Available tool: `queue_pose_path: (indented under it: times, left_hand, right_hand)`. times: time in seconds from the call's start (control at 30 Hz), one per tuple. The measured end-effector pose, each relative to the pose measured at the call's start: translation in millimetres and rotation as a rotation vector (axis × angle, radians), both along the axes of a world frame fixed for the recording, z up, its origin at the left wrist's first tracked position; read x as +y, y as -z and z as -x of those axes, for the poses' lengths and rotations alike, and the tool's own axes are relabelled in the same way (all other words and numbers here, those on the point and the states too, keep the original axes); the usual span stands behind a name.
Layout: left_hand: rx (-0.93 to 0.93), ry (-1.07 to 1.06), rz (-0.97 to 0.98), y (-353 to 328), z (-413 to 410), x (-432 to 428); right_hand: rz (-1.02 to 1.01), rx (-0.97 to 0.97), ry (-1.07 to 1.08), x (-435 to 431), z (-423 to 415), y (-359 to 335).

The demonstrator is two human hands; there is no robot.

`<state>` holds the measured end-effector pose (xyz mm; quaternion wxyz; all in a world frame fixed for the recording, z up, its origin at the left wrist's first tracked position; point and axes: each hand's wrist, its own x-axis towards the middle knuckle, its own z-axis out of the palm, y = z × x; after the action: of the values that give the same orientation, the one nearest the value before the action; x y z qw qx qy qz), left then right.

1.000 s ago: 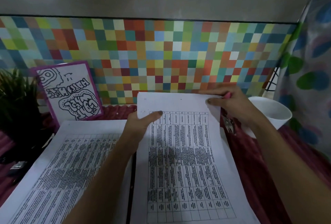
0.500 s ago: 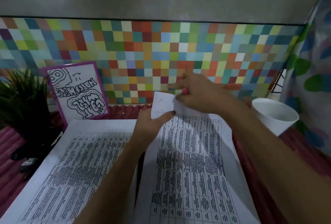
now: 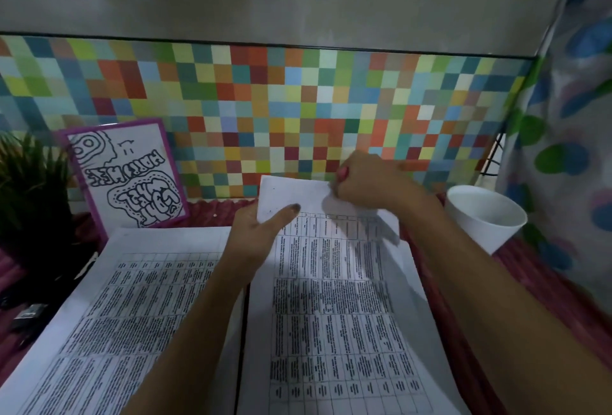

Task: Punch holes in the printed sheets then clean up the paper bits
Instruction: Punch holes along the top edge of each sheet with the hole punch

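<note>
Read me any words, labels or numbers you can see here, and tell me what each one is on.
Purple-framed card: hand-drawn bubble letters, apparently upside down, not legible.
Right printed sheet: table text, too small and blurred.
Left printed sheet: the same.
White cup: no text shows.

A ribbed dark-red cloth (image 3: 516, 298) covers the table; on it lie a stack of printed sheets (image 3: 132, 315), a second stack (image 3: 341, 331) just beside it, a white cup (image 3: 483, 215) at the right, and a framed drawing (image 3: 126, 176) and a plant (image 3: 29, 182) at the far left
</note>
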<state>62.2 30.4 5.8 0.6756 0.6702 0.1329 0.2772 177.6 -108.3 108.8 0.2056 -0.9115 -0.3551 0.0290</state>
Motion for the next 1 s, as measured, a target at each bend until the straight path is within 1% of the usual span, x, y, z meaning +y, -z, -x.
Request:
queue_pose_path:
  times: [0.1,0.2,0.27,0.3,0.33,0.37,0.4,0.47,0.5,0.53,0.57,0.63,0.7,1.0]
  left_hand:
    - [0.014,0.022,0.000,-0.1,0.3,-2.0]
    - [0.046,0.028,0.014,1.4,-0.8,-6.9]
    - [0.048,0.015,0.005,3.7,-1.2,-5.3]
    - [0.036,0.003,0.003,3.9,-1.2,-4.1]
    - [0.020,-0.008,0.005,3.4,-0.8,-3.6]
    - [0.002,-0.015,0.002,2.9,-1.0,-3.6]
    - [-0.005,-0.017,-0.005,2.2,-0.9,-4.2]
    - [-0.004,-0.015,-0.034,1.0,-1.5,-4.9]
    - [-0.005,-0.008,-0.050,1.3,-2.2,-4.5]
    - [-0.006,0.003,-0.060,0.7,-2.2,-4.8]
    - [-0.008,0.014,-0.067,0.3,-2.2,-5.1]
    - [-0.011,0.036,-0.089,-1.6,-1.5,-6.6]
    - [-0.020,0.055,-0.131,-4.2,-0.2,-8.8]
    - [-0.056,0.059,-0.256,-4.5,2.1,-6.1]
  right_hand:
    - [-0.015,0.123,0.033,-21.1,-18.5,-2.8]
    - [-0.063,0.181,0.044,-27.2,-17.5,-0.2]
    - [-0.129,0.208,0.028,-29.6,-22.2,3.9]
    - [-0.199,0.193,0.034,-32.5,-26.2,5.3]
    - [-0.311,0.150,0.063,-35.8,-30.4,5.5]
    - [-0.484,0.112,0.118,-39.0,-34.0,4.6]
    - [-0.711,0.112,0.166,-42.9,-35.1,1.6]
    - [-1.219,0.228,0.160,-49.7,-31.8,-8.8]
    - [-1.409,0.281,0.118,-51.2,-29.2,-13.4]
    - [-1.533,0.311,0.074,-51.0,-27.4,-15.5]
    - [-1.607,0.332,0.031,-49.3,-26.5,-15.9]
    - [-1.658,0.337,-0.022,-43.2,-24.8,-13.1]
    - [-1.664,0.335,-0.033,-37.7,-23.1,-7.7]
    - [-1.539,0.346,-0.061,-31.9,-27.8,-4.7]
